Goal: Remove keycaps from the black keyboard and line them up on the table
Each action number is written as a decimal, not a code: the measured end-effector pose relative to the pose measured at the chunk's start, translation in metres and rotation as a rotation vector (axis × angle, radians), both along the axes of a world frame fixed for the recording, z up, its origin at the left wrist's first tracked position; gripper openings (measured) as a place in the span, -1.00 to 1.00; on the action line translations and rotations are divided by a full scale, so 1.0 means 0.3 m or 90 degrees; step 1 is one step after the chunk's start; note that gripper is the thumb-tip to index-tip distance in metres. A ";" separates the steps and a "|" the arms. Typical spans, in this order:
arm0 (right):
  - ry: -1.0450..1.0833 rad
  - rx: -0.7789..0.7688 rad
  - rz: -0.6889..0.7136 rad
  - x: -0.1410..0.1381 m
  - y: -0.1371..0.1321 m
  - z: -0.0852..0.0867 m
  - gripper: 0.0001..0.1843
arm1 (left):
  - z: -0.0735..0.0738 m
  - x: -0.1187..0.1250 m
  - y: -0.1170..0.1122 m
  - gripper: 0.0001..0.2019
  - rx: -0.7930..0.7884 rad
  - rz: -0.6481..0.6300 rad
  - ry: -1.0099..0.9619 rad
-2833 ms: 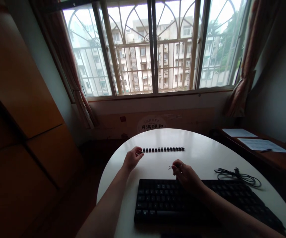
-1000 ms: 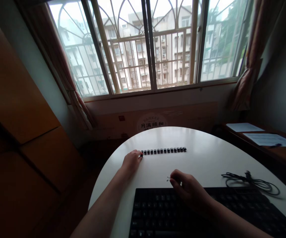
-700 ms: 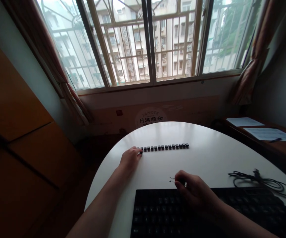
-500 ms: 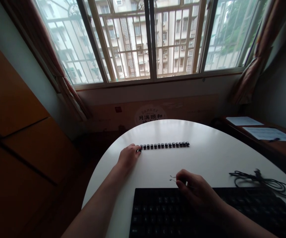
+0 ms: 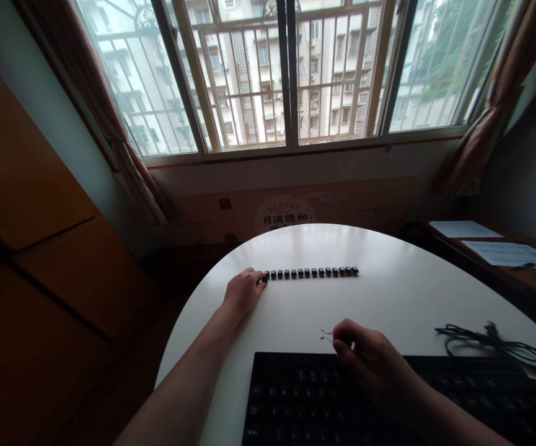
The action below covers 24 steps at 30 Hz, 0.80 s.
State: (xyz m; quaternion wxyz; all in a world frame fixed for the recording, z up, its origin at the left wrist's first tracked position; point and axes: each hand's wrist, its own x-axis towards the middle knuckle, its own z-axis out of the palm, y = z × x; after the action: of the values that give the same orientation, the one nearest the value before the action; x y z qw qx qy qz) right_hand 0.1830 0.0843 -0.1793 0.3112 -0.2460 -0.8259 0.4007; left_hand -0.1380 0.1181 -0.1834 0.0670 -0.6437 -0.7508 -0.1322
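On the white round table, a row of small black keycaps [image 5: 314,272] runs from left to right. At the row's left end my left hand [image 5: 244,290] has its fingers closed on a black keycap [image 5: 264,280], just in front of the row. My right hand [image 5: 365,347] is closed around a wire keycap puller [image 5: 326,336], whose two thin hooked prongs point left. Under that hand lies a black keyboard [image 5: 290,402], its upper rows partly bare of caps and partly covered by my hand and forearm.
A coiled black cable [image 5: 500,347] rests on the right of the white table [image 5: 295,316]. Beyond, a brown side table [image 5: 495,254] bears paper sheets [image 5: 514,253] and a pen [image 5: 523,267]. A barred window [image 5: 286,80] fills the far wall; an orange cabinet [image 5: 26,167] stands left.
The whole view has shifted slightly, so the scene sits a little further right. My left fingers have moved marginally with the keycap at the row's end; my right hand keeps its grip.
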 end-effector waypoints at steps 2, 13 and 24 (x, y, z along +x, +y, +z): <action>0.000 -0.002 0.003 0.000 -0.001 0.001 -0.76 | 0.001 -0.002 0.000 -0.76 -0.003 0.004 0.010; 0.007 -0.004 0.009 -0.001 0.002 0.002 -0.77 | 0.005 -0.010 -0.002 -0.76 -0.009 -0.010 -0.004; 0.003 -0.008 0.009 0.001 0.000 0.000 -0.77 | 0.006 -0.012 -0.005 -0.75 -0.006 -0.012 -0.002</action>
State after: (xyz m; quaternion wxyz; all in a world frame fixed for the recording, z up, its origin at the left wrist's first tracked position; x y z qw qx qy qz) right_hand 0.1832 0.0842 -0.1793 0.3086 -0.2416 -0.8244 0.4084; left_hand -0.1417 0.1167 -0.1815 0.0611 -0.6511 -0.7452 -0.1303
